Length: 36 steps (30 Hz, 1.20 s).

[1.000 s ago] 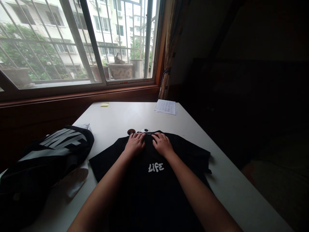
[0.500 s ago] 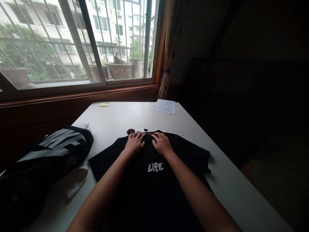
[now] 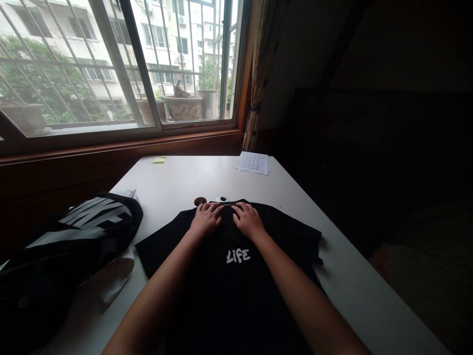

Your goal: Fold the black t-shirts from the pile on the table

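Note:
A black T-shirt [image 3: 236, 296] lies spread on the white table, its collar toward the far end and a white printed word, upside down to me, on its front. Near the collar's left side my left hand [image 3: 207, 218] lies on the fabric, fingers stretched out and slightly apart. My right hand [image 3: 248, 219] rests the same way on the collar's right side. Neither hand lifts the cloth. Between the fingertips shows the neckband [image 3: 227, 203]. Just beyond it sit a small dark brown round item [image 3: 200, 201] and a white round item [image 3: 222, 198], partly hidden by the shirt.
To the left is a heap of black clothing [image 3: 107, 222] with grey lettering, with white cloth under it. Papers [image 3: 253, 163] and a yellow sticky note [image 3: 159, 160] lie at the far end of the white table [image 3: 192, 177]. Behind stands a barred window [image 3: 177, 59] with a curtain.

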{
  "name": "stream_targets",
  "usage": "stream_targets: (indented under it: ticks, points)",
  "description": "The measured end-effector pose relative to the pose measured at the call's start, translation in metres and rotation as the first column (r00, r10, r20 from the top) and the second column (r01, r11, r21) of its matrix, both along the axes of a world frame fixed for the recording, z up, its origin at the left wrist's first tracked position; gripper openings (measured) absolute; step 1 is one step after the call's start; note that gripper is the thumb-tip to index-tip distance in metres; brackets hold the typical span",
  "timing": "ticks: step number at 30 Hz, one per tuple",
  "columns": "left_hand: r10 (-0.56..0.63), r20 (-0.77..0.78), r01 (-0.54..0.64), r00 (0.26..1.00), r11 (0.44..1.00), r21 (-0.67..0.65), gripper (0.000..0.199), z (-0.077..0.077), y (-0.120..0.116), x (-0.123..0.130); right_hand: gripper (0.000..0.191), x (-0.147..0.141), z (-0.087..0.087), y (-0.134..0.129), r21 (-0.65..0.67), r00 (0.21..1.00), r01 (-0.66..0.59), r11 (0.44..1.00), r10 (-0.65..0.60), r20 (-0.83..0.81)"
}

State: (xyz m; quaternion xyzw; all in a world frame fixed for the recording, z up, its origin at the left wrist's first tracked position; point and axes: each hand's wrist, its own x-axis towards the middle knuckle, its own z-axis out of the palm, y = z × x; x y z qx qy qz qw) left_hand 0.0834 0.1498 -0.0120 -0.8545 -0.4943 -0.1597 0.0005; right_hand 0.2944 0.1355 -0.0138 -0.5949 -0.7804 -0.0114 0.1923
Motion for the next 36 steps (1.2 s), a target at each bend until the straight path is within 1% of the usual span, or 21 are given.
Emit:
stream_targets:
  ticks: [15, 21, 26, 29, 32, 34, 36]
  points:
    - [-0.008, -0.01, 0.008, 1.0, 1.0, 0.009, 0.048, 0.002, -0.001, -0.001, 0.039, 0.001, -0.002, 0.001, 0.004, 1.0, -0.003, 1.0, 0.003, -0.016]
    - [-0.006, -0.018, 0.006, 1.0, 1.0, 0.011, 0.047, 0.001, -0.001, -0.001, 0.04, 0.001, -0.006, 0.003, 0.007, 1.0, -0.012, 1.0, 0.013, -0.014]
    - [0.0, -0.012, 0.001, 1.0, 1.0, 0.012, 0.047, 0.002, -0.002, 0.0, 0.04, 0.007, -0.008, 0.007, -0.004, 0.996, -0.062, 0.998, 0.062, -0.06]
    - [0.003, -0.017, -0.003, 1.0, 1.0, 0.003, 0.047, 0.002, -0.003, 0.0, 0.039, 0.028, -0.008, 0.005, 0.03, 0.991, -0.081, 0.996, 0.083, -0.108]
    - [0.0, -0.016, -0.001, 1.0, 1.0, -0.017, 0.047, 0.004, -0.003, 0.0, 0.039, 0.066, -0.01, -0.001, 0.099, 0.99, -0.017, 0.995, 0.03, -0.138]
    - [-0.008, 0.003, 0.008, 1.0, 1.0, -0.021, 0.048, 0.004, -0.002, -0.001, 0.038, 0.096, -0.012, -0.008, 0.094, 0.994, 0.02, 0.995, -0.01, -0.105]
    - [-0.027, 0.038, 0.027, 0.999, 1.0, -0.012, 0.047, 0.005, -0.002, -0.002, 0.04, 0.124, -0.014, -0.014, 0.055, 0.999, 0.04, 0.998, -0.038, -0.035]
